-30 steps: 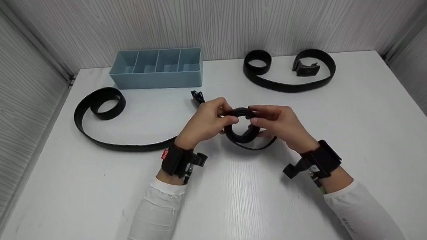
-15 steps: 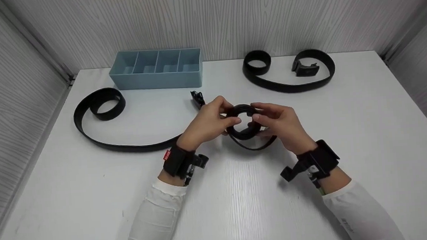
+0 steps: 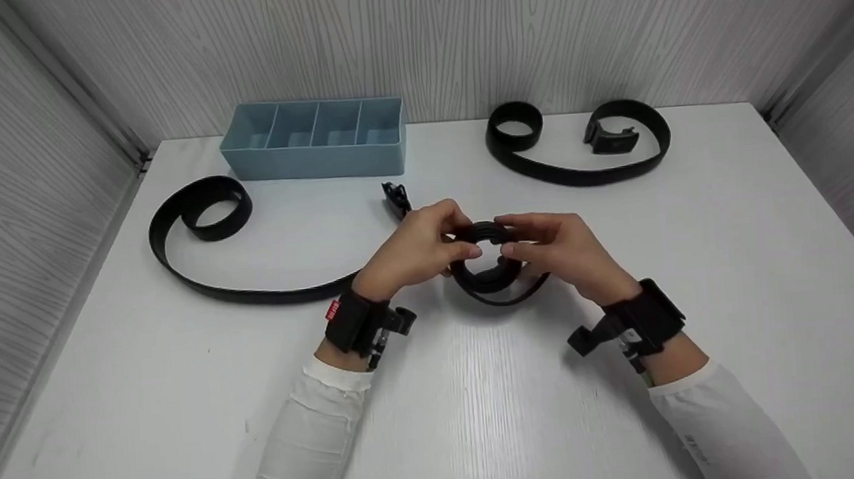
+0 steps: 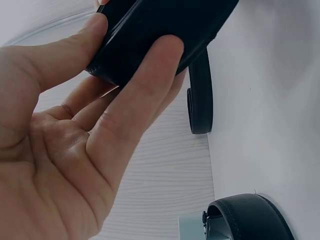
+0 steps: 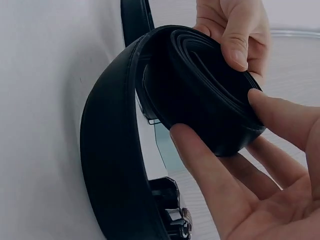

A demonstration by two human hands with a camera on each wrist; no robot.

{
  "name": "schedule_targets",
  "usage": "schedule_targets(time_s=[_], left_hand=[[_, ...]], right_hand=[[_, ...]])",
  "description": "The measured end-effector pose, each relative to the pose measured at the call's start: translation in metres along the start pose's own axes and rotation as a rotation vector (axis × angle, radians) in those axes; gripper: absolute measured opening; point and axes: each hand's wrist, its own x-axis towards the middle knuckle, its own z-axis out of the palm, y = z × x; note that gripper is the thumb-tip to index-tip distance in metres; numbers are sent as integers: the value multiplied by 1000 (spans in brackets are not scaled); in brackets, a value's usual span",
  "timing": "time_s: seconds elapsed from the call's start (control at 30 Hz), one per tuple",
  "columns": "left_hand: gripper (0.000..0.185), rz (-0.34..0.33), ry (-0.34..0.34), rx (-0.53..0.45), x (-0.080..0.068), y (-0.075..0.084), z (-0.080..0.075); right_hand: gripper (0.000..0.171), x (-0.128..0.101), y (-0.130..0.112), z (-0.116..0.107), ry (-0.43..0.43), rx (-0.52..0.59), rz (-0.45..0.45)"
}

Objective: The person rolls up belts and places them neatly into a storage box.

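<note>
A black belt (image 3: 491, 281) is wound into a round coil, held between both hands over the middle of the table. My left hand (image 3: 420, 246) pinches the coil's left side, thumb inside the ring and fingers outside. On the other side my right hand (image 3: 564, 251) pinches the coil likewise. In the right wrist view several layers of the belt (image 5: 200, 112) show, and a loose stretch of strap (image 5: 112, 145) curves away below. Near that strap is a metal buckle (image 5: 172, 210); I cannot tell whether it belongs to this belt.
On the white table (image 3: 439, 419), a second black belt (image 3: 273, 295) lies partly curled at left, its buckle end (image 3: 396, 196) beyond my left hand. A third belt (image 3: 580, 176) curls at the back right. A blue compartment box (image 3: 313, 163) stands at the back left.
The coil and both hands rise slightly by half a second ago, then come back down. Both hands keep their hold on it, and the other belts and box stay put.
</note>
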Motion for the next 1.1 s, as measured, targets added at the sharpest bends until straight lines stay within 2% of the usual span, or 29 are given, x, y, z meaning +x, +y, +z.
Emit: schedule_targets(time_s=[0.1, 0.33, 0.43, 0.67, 0.77, 0.97, 1.1], left_hand=[[28, -28, 23, -36, 0, 1, 1], [29, -39, 88, -109, 0, 3, 2], [27, -34, 77, -100, 0, 3, 1], [24, -13, 1, -20, -1, 1, -2], [24, -28, -28, 11, -1, 0, -2], [28, -59, 6, 4, 0, 0, 0], [30, -73, 61, -54, 0, -1, 2]], right_hand=[[49, 1, 1, 1, 29, 42, 1], [53, 3, 5, 0, 87, 269, 3], [54, 3, 5, -1, 74, 245, 3], [49, 1, 1, -3, 6, 3, -21], [48, 1, 1, -2, -12, -41, -13], [48, 2, 3, 0, 18, 29, -5], [50, 3, 6, 2, 77, 165, -11]])
